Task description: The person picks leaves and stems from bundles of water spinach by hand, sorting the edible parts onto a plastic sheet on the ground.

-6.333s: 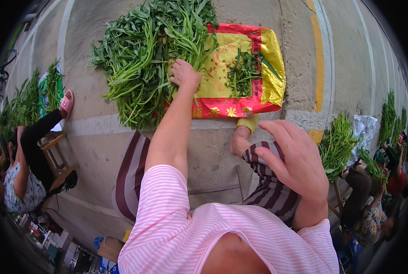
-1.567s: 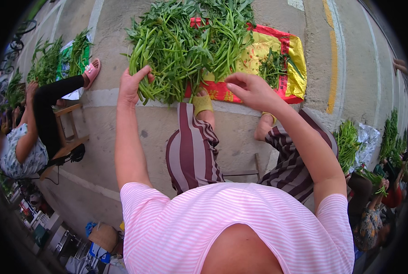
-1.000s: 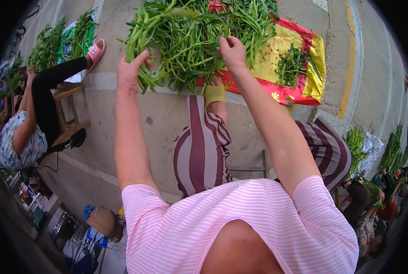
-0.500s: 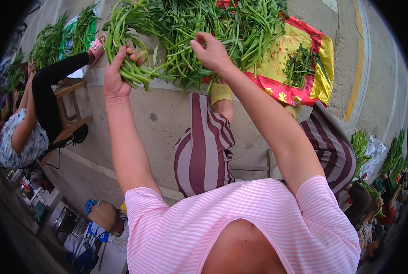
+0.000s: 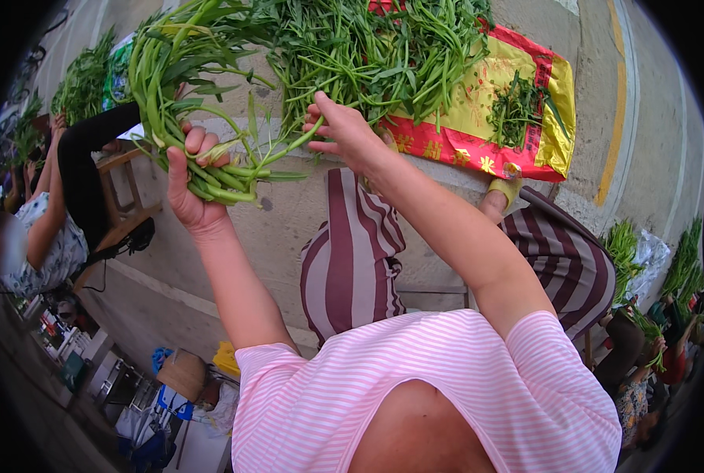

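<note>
My left hand [image 5: 190,185] is wrapped round a bunch of water spinach [image 5: 156,102], its cut stem ends pointing toward me and its leaves reaching up and away. From this bunch one longer stem [image 5: 285,150] slants right to my right hand [image 5: 340,134]. The fingers of that hand are stretched and apart, with the stem passing between thumb and fingers; no firm grip shows. Just beyond lies a large heap of loose water spinach [image 5: 368,67], partly on a red and yellow plastic sheet [image 5: 478,102].
A small pile of trimmings [image 5: 517,110] lies on the sheet's right part. To the left, another person [image 5: 48,213] sits by a wooden stool [image 5: 123,197], with greens beyond. My striped trousers [image 5: 348,260] and a yellow-green shoe [image 5: 503,189] are below the heap. More greens [image 5: 622,248] lie far right.
My left hand has come nearer to me with the bunch, which has swung left. My right hand has drawn back from the heap, slightly toward me, and its fingers have spread.
</note>
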A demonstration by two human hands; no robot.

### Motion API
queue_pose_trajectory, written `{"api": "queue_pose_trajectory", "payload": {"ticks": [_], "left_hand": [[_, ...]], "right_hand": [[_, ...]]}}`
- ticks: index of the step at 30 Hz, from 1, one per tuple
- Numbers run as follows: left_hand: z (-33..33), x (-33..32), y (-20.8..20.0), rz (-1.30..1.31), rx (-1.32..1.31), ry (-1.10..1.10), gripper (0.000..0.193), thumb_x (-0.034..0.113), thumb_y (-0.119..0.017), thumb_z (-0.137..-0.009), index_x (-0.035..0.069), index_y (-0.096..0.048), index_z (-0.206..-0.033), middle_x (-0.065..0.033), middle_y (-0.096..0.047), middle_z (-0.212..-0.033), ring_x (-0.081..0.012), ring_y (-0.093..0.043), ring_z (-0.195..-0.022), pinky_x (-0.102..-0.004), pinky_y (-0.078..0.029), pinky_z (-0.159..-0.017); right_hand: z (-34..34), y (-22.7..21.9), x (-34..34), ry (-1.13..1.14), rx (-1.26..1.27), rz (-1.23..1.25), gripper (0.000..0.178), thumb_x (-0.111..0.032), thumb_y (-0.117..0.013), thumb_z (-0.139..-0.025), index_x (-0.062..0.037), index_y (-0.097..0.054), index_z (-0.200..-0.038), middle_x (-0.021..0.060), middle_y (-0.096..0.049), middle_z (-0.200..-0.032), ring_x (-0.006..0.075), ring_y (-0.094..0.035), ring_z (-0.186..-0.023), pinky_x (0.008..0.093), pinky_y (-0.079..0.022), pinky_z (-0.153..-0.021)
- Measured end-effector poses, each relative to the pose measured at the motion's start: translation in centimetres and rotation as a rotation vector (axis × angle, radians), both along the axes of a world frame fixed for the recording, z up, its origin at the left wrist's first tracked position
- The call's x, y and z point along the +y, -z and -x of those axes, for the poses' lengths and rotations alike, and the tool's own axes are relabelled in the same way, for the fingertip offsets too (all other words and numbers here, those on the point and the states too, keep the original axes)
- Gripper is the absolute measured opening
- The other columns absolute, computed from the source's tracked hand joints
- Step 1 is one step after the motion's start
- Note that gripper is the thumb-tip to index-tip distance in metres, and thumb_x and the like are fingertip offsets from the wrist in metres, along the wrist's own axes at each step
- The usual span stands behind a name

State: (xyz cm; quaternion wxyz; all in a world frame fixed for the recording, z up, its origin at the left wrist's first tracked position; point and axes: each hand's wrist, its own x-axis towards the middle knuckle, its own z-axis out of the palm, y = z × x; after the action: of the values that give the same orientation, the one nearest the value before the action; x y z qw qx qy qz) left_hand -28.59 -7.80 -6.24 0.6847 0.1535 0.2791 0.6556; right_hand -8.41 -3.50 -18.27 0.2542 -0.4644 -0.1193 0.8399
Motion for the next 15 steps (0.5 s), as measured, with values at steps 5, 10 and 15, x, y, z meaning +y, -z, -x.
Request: {"api": "queue_pose_trajectory", "payload": {"ticks": [5, 10, 15], "left_hand": [[-0.5, -1.9, -2.8, -0.059, 0.055, 0.040, 0.040, 0.018, -0.066, -0.094, 0.002, -0.044, -0.123, -0.0014, -0.043, -0.093, -0.0111, -0.042, -0.078, -0.0272, -0.042, -0.071], [-2.2, -1.9, -3.7, -0.050, 0.068, 0.105, 0.042, 0.022, -0.068, -0.092, 0.002, -0.047, -0.123, -0.0006, -0.042, -0.091, -0.0105, -0.041, -0.075, -0.0270, -0.043, -0.071], [-4.2, 0.1, -4.3, -0.073, 0.057, 0.212, 0.042, 0.019, -0.061, -0.096, -0.003, -0.042, -0.127, -0.0029, -0.041, -0.094, -0.0111, -0.041, -0.078, -0.0257, -0.044, -0.071]], "right_hand": [[-0.1, 1.8, 2.3, -0.031, -0.164, -0.536, 0.054, -0.035, -0.061, -0.095, 0.0000, -0.052, -0.135, 0.0064, -0.059, -0.128, 0.0188, -0.056, -0.116, 0.0352, -0.048, -0.095], [0.0, -3.6, 4.8, -0.180, -0.159, -1.088, 0.060, -0.038, -0.063, -0.094, -0.0014, -0.049, -0.139, 0.0053, -0.063, -0.123, 0.0191, -0.057, -0.116, 0.0328, -0.041, -0.103], [-3.4, -9.1, 7.0, -0.532, 0.219, -0.747, 0.050, -0.042, -0.060, -0.095, -0.0062, -0.059, -0.130, 0.0019, -0.068, -0.108, 0.0123, -0.059, -0.104, 0.0302, -0.044, -0.092]]}}
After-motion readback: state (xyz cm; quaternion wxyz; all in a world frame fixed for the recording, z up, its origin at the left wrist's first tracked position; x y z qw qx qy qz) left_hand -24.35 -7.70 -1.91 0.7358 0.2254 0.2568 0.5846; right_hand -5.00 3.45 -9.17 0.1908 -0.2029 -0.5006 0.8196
